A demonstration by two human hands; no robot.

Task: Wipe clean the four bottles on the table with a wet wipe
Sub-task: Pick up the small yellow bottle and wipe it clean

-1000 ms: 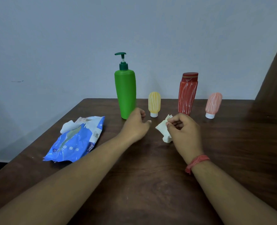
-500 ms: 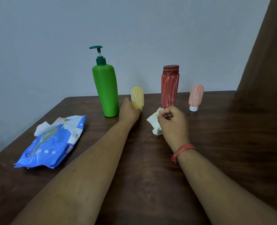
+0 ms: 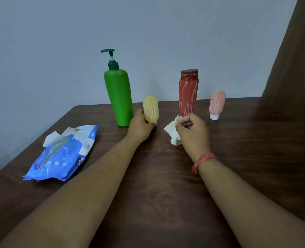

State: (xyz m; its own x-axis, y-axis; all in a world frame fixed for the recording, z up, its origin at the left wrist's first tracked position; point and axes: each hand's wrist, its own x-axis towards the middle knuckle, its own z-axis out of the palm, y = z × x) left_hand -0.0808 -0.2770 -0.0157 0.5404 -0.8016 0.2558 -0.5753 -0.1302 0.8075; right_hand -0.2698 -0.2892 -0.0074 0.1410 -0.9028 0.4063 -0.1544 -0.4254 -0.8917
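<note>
Prob. home rm: dark wood table [image 3: 166, 203], plain pale wall [image 3: 148, 24], toiletry bottles, wipes pack [image 3: 62, 156].

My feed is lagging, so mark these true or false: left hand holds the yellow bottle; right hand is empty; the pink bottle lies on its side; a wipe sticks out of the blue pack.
1. The left hand grips the yellow bottle. True.
2. The right hand is empty. False: it pinches a crumpled wet wipe.
3. The pink bottle lies on its side. False: it stands on its white cap.
4. A wipe sticks out of the blue wipes pack. True.
</note>
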